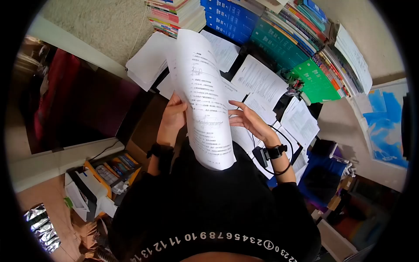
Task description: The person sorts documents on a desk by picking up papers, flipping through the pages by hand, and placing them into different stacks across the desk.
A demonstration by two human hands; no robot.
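Observation:
A curled printed paper [205, 105], with lines of text and small graphs, is held up in front of my chest. My left hand [174, 113] grips its left edge, thumb on the printed side and the other fingers hidden behind. On the other side, my right hand [251, 120] has its fingers stretched apart, their tips at the paper's right edge; whether they touch it I cannot tell. A dark band with a small device [274, 152] and a black cable is on my right wrist, and another dark band [161, 153] is on the left one.
Loose printed sheets [259, 81] cover the desk behind the paper. Blue boxes [229, 19], green folders [318, 78] and stacked books [176, 17] line its back. At lower left stands an open box [109, 174] of small items. A blue bag-like item [325, 174] sits at right.

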